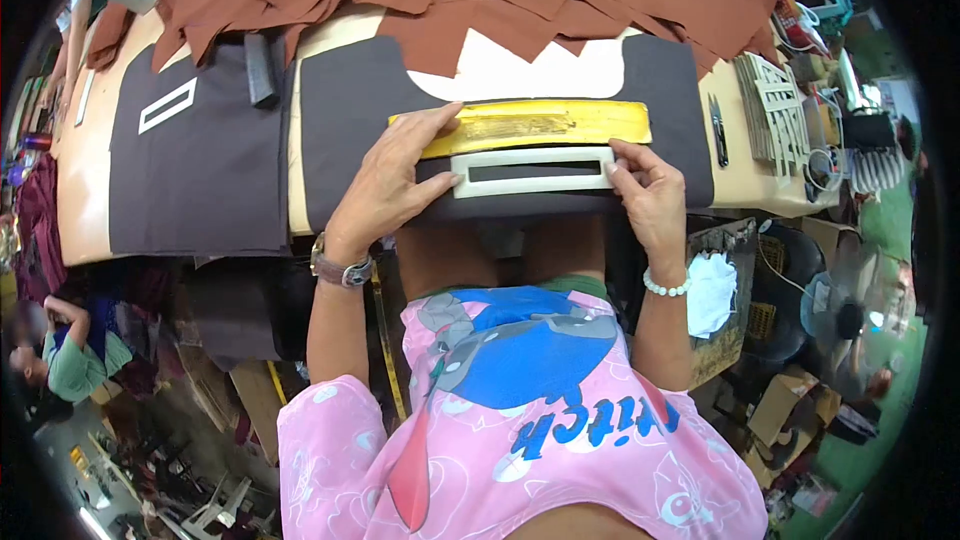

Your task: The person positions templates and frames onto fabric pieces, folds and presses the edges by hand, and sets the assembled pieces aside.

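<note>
A white rectangular frame (535, 188) with a long narrow slot lies along the near edge of a dark fabric piece (345, 140). Just beyond it is a yellow strip (610, 123), its middle worn and stained. My left hand (395, 180) has its thumb at the frame's left end, while its fingers reach over the strip's left end. At the right end, my right hand (652, 195) sets its thumb against the frame, with the index finger bent by the strip's corner. Both hands hold the frame from its two ends. The undersides of the fingers are hidden.
Brown fabric pieces (600, 0) heap across the table's far side. On the left, a smaller white frame (167, 106) and a dark block (261, 70) lie on dark fabric. A knife (718, 130) and slotted templates (778, 110) are at right. Another person (80, 345) is at left.
</note>
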`<state>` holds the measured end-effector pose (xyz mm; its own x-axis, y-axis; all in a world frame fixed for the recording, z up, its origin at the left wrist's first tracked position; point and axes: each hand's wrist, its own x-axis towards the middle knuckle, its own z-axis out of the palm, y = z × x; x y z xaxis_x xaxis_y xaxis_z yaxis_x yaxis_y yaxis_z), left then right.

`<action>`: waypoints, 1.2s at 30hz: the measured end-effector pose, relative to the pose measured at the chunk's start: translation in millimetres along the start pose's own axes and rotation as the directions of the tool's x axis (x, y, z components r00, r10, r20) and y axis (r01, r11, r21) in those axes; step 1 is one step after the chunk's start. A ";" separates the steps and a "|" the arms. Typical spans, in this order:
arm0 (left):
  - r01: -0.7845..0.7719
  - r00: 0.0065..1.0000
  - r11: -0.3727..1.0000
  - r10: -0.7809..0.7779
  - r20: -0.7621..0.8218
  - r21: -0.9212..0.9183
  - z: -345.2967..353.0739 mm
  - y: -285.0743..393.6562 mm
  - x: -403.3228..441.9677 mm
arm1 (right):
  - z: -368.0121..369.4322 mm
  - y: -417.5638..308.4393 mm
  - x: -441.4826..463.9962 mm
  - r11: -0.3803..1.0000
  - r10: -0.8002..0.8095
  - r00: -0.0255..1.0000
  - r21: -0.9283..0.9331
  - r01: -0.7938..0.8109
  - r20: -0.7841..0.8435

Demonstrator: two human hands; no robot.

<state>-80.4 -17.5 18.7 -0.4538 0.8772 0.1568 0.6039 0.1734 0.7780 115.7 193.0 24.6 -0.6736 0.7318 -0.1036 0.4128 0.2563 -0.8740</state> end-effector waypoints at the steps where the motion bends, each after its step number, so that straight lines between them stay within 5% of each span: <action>1: 0.002 1.000 1.000 -0.002 0.000 0.006 0.1 -0.2 -0.3 | 1.3 4.1 0.2 0.999 -0.018 1.000 0.034 0.018 -0.005; 8: 0.043 0.999 0.999 -0.043 0.011 0.003 0.3 4.2 0.2 | 6.1 6.2 2.6 0.986 0.032 0.997 0.165 -0.019 -0.072; 36: 0.012 1.000 1.000 -0.012 0.002 -0.004 2.6 1.0 -1.9 | 14.1 1.5 -3.3 0.992 -0.112 0.976 -0.083 0.098 -0.185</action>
<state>-77.2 -17.8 17.6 -0.4600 0.8758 0.1459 0.5956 0.1825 0.7823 110.0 182.1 17.0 -0.5904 0.8026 0.0850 0.3939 0.3785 -0.8376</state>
